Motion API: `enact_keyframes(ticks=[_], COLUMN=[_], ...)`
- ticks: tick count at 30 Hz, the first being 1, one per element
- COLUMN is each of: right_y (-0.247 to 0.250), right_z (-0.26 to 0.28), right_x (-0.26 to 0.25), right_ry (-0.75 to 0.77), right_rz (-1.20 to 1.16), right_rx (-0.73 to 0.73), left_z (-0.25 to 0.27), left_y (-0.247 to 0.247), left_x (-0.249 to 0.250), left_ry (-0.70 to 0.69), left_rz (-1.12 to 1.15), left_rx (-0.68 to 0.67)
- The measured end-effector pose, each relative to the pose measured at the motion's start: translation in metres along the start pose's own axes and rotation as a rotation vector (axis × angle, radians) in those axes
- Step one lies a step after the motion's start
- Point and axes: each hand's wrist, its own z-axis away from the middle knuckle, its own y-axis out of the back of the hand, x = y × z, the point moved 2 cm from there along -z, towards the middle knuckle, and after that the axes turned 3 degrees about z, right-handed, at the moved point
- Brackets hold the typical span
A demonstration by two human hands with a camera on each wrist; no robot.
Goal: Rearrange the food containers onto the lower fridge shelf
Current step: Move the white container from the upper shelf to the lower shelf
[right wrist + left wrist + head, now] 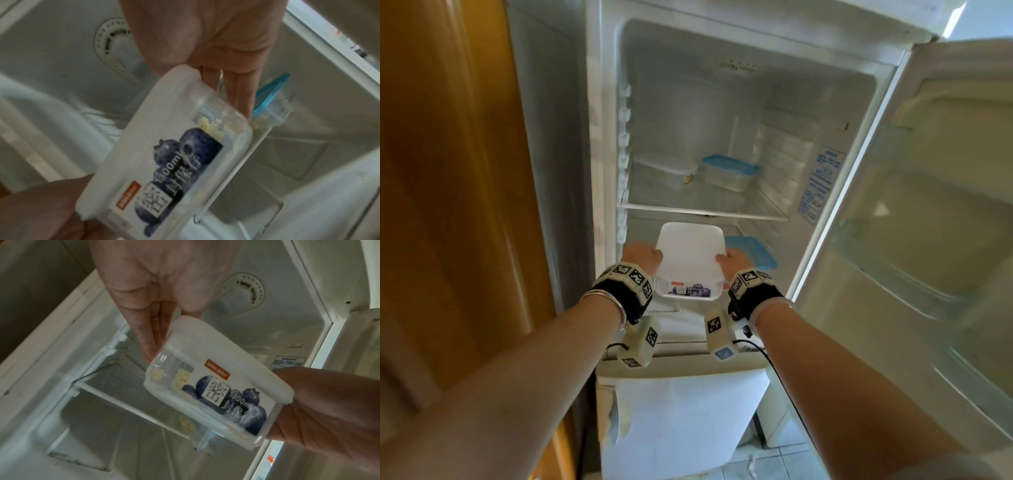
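Both my left hand (642, 256) and right hand (734, 261) clasp the clear white-lidded plastic container (689, 255), which I judge next slides beside the blue-lidded box (755, 253).

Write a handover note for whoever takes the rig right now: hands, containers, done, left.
Left hand and right hand: each grips one side of the white-lidded container, held level at the mouth of the lower shelf; whether it rests there yet is unclear.
Lower shelf: one blue-lidded container sits to the right.
Upper shelf: a clear-lidded container on the left and another blue-lidded container on the right.
Done: one container is down.
Left: set this one beside it, then move the two from the upper shelf.
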Motion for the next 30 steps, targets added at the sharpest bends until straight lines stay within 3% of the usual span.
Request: enact_keyframes(ticks=[6,18,26,30], right_y=[-0.022,-0.060,-0.095,-0.111], right_z=[-0.035,-0.164,-0.215,-0.233], right_x=[0.005,0.002,0.004,0.008], right_ry=[-0.002,0.063,0.067,0.064], right_rz=[-0.011,0.126,0.059,0.025], right_rx=[-0.061,-0.217,-0.321,-0.367], left_z=[-0.026,-0.124,-0.153,-0.172], left_y=[-0.011,-0.039,-0.050,-0.059], left_x=[-0.012,-0.026,-0.037,-0.051], left_ry=[0.040,0.192,0.241,0.282], left_rz=[-0.026,-0.053,-0.046,0.084], left_rx=[-0.019,0.052,0.232,0.222])
